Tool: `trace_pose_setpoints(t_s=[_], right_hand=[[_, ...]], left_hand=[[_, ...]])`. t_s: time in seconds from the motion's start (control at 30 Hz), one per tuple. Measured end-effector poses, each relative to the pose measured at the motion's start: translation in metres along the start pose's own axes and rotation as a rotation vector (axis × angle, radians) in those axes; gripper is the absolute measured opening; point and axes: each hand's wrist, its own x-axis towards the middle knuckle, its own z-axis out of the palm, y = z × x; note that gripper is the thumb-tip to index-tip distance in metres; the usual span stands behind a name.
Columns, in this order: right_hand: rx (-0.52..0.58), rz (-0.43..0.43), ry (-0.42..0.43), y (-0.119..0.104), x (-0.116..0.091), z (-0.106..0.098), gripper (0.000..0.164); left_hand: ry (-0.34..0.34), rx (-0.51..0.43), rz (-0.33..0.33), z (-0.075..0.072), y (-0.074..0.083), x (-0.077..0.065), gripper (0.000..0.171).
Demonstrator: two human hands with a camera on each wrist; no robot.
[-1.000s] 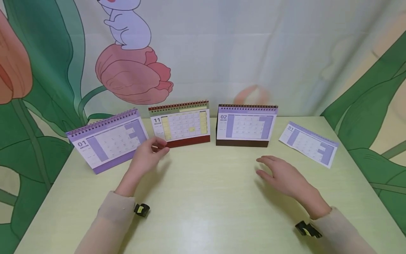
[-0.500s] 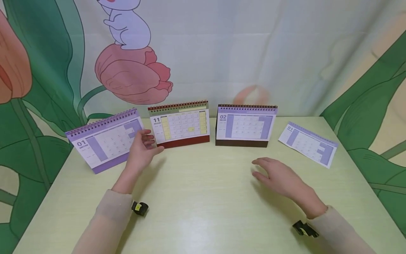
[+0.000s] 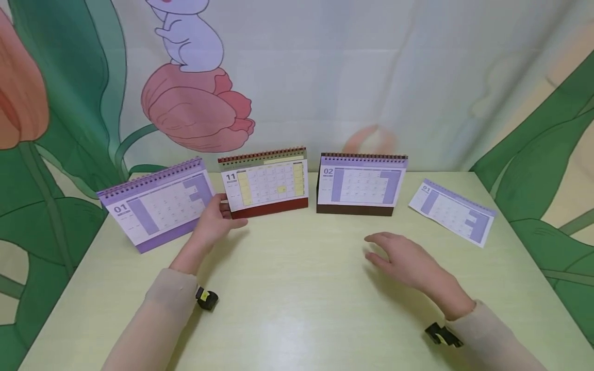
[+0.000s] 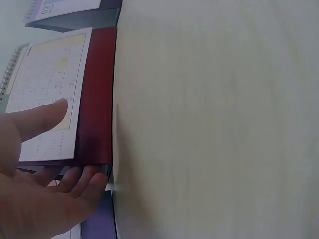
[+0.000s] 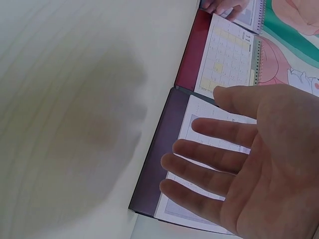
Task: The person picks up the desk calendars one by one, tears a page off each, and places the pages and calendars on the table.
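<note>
In the head view a red-based desk calendar [image 3: 269,183] showing 11 stands left of the middle. My left hand [image 3: 214,222] is at its left end. Seen from the left wrist, the fingertips [image 4: 89,181] lie against the calendar's side edge, and the thumb [image 4: 47,117] extends in front of the page without visibly gripping it. A purple desk calendar [image 3: 160,203] showing 01 stands just left of that hand, partly covered by it. My right hand [image 3: 410,260] hovers over the table with relaxed, spread fingers, holding nothing. Behind it stands a brown-based desk calendar [image 3: 362,183] showing 02.
A loose calendar sheet [image 3: 452,211] marked 01 lies flat at the right of the pale table [image 3: 297,309]. Behind the calendars hangs a curtain [image 3: 315,77] printed with flowers and a white animal. Small black devices [image 3: 206,299] are worn at both wrists.
My left hand first drew back left toward the purple calendar, then came in against the red calendar's left end. My right hand drifted slightly left. The calendars stay in place.
</note>
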Motion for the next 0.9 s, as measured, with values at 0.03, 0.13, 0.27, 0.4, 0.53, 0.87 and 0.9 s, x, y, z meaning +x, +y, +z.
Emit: trace_pose_setpoints(t_s=[0.03,0.13,0.27,0.4,0.53,0.87,0.9], right_hand=[[-0.001,-0.003,0.001,0.0,0.0,0.0,0.042],[-0.005,-0.01,0.004,-0.001,0.0,0.0,0.041],[0.003,-0.011,0.002,-0.001,0.0,0.001,0.041],[0.01,-0.014,-0.005,0.0,0.0,0.004,0.042],[0.009,-0.016,-0.015,0.0,0.0,0.004,0.043],[0.008,-0.013,-0.03,-0.001,0.0,0.003,0.044],[0.01,-0.013,-0.034,-0.001,0.0,0.003,0.044]], left_hand=[[-0.004,0.018,-0.001,0.0,-0.002,0.0,0.081],[-0.03,0.066,0.004,-0.001,-0.004,0.001,0.074],[-0.063,0.135,0.027,-0.003,-0.005,0.002,0.064],[-0.073,0.239,0.059,-0.004,-0.004,0.004,0.057],[-0.066,0.305,0.073,-0.004,-0.002,0.006,0.054],[-0.041,0.371,0.087,-0.004,-0.002,0.01,0.041],[-0.041,0.371,0.087,-0.004,-0.002,0.011,0.04]])
